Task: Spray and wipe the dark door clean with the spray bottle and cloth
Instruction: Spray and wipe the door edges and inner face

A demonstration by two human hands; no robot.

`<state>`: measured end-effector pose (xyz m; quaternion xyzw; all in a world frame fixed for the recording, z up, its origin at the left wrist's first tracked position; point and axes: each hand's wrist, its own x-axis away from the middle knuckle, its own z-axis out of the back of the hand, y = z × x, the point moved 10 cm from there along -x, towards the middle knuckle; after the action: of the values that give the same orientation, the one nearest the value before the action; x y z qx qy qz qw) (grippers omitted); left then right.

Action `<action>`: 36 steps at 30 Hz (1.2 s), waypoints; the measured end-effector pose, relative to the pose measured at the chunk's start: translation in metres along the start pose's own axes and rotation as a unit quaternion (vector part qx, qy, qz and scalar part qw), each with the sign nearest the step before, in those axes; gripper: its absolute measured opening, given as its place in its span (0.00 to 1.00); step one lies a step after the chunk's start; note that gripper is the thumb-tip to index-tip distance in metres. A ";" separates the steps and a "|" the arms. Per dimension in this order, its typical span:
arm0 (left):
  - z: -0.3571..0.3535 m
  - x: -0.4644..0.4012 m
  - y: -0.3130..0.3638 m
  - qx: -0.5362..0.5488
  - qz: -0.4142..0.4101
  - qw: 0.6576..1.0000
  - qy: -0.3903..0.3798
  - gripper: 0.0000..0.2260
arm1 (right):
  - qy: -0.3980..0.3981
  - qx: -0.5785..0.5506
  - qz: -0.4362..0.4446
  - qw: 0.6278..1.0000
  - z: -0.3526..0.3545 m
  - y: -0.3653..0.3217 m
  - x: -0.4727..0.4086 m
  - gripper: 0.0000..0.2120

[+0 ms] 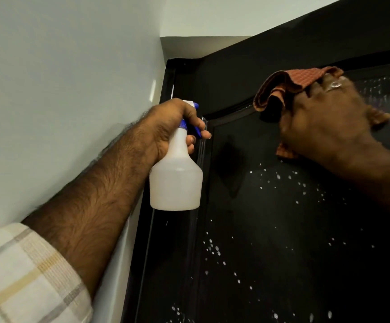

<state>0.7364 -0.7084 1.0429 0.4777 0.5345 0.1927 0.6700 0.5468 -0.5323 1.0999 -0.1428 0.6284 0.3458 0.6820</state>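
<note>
The dark door (271, 217) fills the right half of the view, dotted with white spray droplets. My left hand (166, 127) grips the neck of a translucent white spray bottle (176, 180) with a blue trigger, held upright beside the door's left edge. My right hand (322, 122) presses an orange checked cloth (280, 89) flat against the upper door panel; the cloth bunches out above and below the palm. A ring shows on one finger.
A pale wall (61, 78) runs along the left, meeting the black door frame (166, 89). A white ceiling (236, 15) sits above the door's top edge. My checked sleeve (21, 276) is at the lower left.
</note>
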 end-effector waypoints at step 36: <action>-0.084 0.016 0.035 0.085 -0.063 0.991 -0.086 0.09 | 0.146 -0.096 -0.012 0.985 -0.003 0.105 0.029 0.17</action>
<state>0.6755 -0.6433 1.0667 0.5135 0.5185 0.0624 0.6808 0.4754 -0.4501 1.0974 -0.2643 0.6831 0.3716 0.5705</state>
